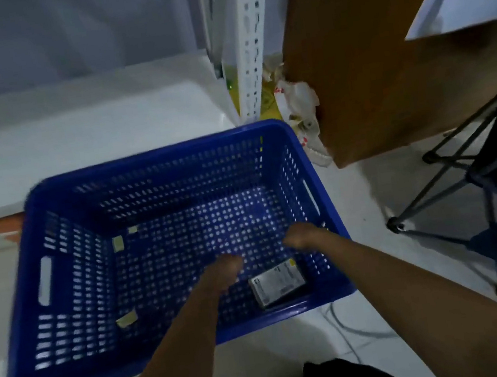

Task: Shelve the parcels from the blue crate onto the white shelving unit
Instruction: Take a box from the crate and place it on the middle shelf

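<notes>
The blue crate (57, 362) stands on the pale floor in front of me. One small grey-and-white parcel (277, 284) lies flat on the crate's bottom by its near right corner. Both my arms reach down into the crate. My left hand (223, 271) hangs just left of the parcel, apart from it. My right hand (302, 238) is just above and right of the parcel, close to the right wall. Both hands point away from me with the fingers curled under and hidden. Nothing shows in either hand. The white shelving unit's perforated upright (253, 58) rises behind the crate.
A low white shelf board (71, 134) lies behind and left of the crate. A brown cabinet (366, 57) stands at the back right, with a crumpled plastic bag (300, 103) at its foot. Dark metal stand legs (453, 186) and a grey cable (352, 331) are on the right. Tape scraps (127, 319) stick inside the crate.
</notes>
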Demonstrator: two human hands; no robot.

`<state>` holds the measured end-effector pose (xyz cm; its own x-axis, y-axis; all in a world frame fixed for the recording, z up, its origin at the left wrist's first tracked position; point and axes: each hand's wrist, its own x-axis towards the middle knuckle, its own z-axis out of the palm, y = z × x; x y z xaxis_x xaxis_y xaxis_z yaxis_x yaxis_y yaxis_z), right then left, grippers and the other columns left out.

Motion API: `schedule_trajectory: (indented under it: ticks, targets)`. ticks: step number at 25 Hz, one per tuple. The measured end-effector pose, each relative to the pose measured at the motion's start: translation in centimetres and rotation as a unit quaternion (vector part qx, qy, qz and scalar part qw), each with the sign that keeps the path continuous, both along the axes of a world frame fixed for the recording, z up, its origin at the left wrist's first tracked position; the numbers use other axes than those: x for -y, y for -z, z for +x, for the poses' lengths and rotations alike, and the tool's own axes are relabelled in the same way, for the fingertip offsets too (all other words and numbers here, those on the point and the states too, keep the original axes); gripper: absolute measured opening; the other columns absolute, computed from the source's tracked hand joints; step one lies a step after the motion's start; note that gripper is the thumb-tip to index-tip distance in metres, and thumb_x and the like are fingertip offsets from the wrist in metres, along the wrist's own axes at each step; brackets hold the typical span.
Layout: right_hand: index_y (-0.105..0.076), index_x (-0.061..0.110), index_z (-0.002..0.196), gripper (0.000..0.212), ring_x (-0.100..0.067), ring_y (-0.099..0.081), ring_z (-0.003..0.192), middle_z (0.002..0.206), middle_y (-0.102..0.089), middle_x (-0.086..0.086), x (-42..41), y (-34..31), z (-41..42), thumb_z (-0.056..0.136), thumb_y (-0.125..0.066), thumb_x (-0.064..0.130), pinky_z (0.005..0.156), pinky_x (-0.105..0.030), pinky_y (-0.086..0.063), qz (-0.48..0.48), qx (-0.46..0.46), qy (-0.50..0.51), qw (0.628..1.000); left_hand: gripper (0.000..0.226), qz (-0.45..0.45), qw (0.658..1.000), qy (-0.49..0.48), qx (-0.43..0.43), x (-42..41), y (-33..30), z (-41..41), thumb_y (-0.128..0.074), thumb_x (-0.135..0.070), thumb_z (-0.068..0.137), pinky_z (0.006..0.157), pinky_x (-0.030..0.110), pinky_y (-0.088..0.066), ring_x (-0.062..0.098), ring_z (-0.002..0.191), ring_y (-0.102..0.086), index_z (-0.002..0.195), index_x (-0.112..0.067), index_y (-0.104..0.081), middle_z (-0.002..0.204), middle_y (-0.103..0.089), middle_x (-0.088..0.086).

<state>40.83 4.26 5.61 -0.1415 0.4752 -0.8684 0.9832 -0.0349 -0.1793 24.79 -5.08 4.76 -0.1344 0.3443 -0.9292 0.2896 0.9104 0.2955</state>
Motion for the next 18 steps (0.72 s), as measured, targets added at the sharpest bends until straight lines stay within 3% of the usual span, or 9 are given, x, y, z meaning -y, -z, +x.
schedule_trajectory:
  ticks: [1,2,3,5,7,9,13,15,18]
  targets:
    - [-0.06,0.004,0.109,0.029,-0.028,-0.061,0.092,0.11,-0.06,-0.017,-0.4,2.3,-0.5,0.101,-0.043,0.026,0.075,-0.032,-0.051,-0.011,0.0,-0.013,1.0,0.028,0.003,1.0,0.012,-0.004,-0.7,2.5,0.2,-0.037,-0.022,0.104,0.095,0.045,-0.04,0.036,0.106,-0.056,0.118,-0.004,-0.055,0.122,-0.051,0.023]
    - [-0.048,0.003,0.135,0.04,-0.033,-0.056,0.116,0.135,-0.051,-0.02,-0.9,4.1,-1.0,0.103,-0.041,0.027,0.094,-0.036,-0.05,-0.022,0.018,-0.039,0.999,0.041,0.006,1.0,0.024,-0.011,-1.6,4.0,0.8,-0.037,-0.022,0.104,0.105,0.042,-0.035,0.037,0.132,-0.042,0.139,-0.001,-0.039,0.148,-0.035,0.02]
    - [-0.033,0.003,0.148,0.05,-0.033,-0.046,0.131,0.149,-0.039,-0.018,-1.4,5.2,-1.4,0.104,-0.039,0.028,0.107,-0.037,-0.042,-0.033,0.045,-0.067,0.996,0.049,0.002,0.998,0.061,-0.023,-2.4,4.6,1.5,-0.036,-0.021,0.104,0.11,0.042,-0.032,0.036,0.141,-0.03,0.147,0.001,-0.026,0.157,-0.022,0.017]
    - [-0.027,0.003,0.15,0.057,-0.031,-0.04,0.136,0.154,-0.033,-0.014,-2.2,7.1,-2.0,0.103,-0.044,0.032,0.112,-0.035,-0.036,-0.038,0.093,-0.11,0.989,0.047,-0.025,0.987,0.152,-0.036,-3.9,7.6,2.5,-0.034,-0.01,0.104,0.107,0.041,-0.034,0.035,0.142,-0.029,0.147,0.007,-0.024,0.158,-0.019,0.018]
    - [-0.036,0.002,0.147,0.059,-0.03,-0.046,0.128,0.152,-0.037,-0.013,-2.8,8.7,-2.3,0.099,-0.053,0.033,0.104,-0.034,-0.04,-0.037,0.131,-0.171,0.976,0.046,-0.044,0.974,0.212,-0.072,-5.5,9.5,2.6,-0.036,-0.004,0.101,0.094,0.038,-0.038,0.036,0.138,-0.036,0.144,0.009,-0.028,0.154,-0.028,0.022]
    - [-0.038,0.0,0.145,0.062,-0.03,-0.046,0.128,0.151,-0.039,-0.013,-3.2,9.7,-2.5,0.097,-0.056,0.034,0.102,-0.035,-0.04,-0.041,0.151,-0.212,0.965,0.049,-0.08,0.963,0.253,-0.053,-6.0,10.4,2.3,-0.032,-0.005,0.102,0.091,0.038,-0.036,0.039,0.138,-0.035,0.147,0.01,-0.02,0.153,-0.026,0.027]
    - [-0.036,-0.001,0.146,0.064,-0.031,-0.041,0.137,0.151,-0.04,-0.013,-2.4,10.6,-1.6,0.098,-0.055,0.037,0.112,-0.038,-0.038,-0.076,0.147,-0.196,0.967,0.052,-0.112,0.964,0.242,-0.009,-4.2,10.4,3.6,-0.031,-0.008,0.102,0.088,0.038,-0.034,0.038,0.134,-0.038,0.149,0.005,-0.014,0.156,-0.021,0.025]
    - [-0.031,0.0,0.148,0.068,-0.031,-0.039,0.138,0.152,-0.038,-0.013,-2.0,11.4,-1.2,0.097,-0.056,0.036,0.113,-0.039,-0.035,-0.072,0.141,-0.19,0.969,0.056,-0.13,0.965,0.229,-0.005,-3.8,11.0,4.4,-0.032,-0.014,0.102,0.098,0.04,-0.036,0.039,0.138,-0.034,0.15,0.005,-0.01,0.155,-0.023,0.026]
    - [-0.043,-0.002,0.142,0.059,-0.032,-0.042,0.136,0.148,-0.042,-0.015,-2.3,12.4,-0.7,0.097,-0.055,0.035,0.114,-0.04,-0.035,-0.071,0.121,-0.179,0.974,0.046,-0.097,0.967,0.23,-0.052,-3.9,11.6,4.7,-0.04,-0.013,0.101,0.093,0.035,-0.037,0.036,0.12,-0.051,0.142,0.006,-0.035,0.134,-0.05,0.022]
